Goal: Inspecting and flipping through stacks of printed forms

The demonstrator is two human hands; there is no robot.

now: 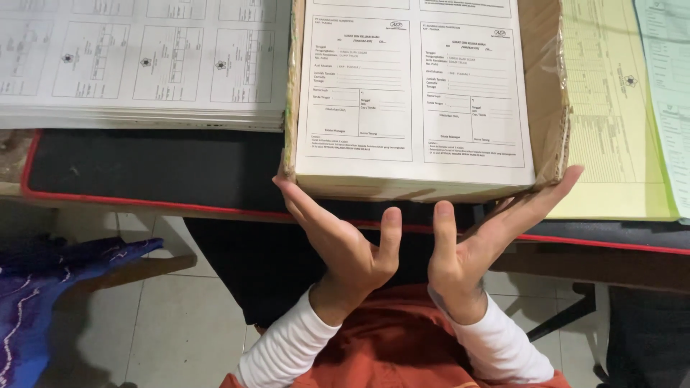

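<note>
A thick stack of white printed forms lies in opened brown wrapping paper on a black table mat. My left hand presses its fingertips against the stack's near left corner. My right hand does the same at the near right corner, fingers spread under the edge. Both thumbs point up toward the stack's front edge. Each wrist wears a white sleeve above an orange garment.
A second stack of white printed sheets lies at the far left. Yellow and pale green sheets lie to the right. The black mat has a red border. Blue cloth sits low at left over a tiled floor.
</note>
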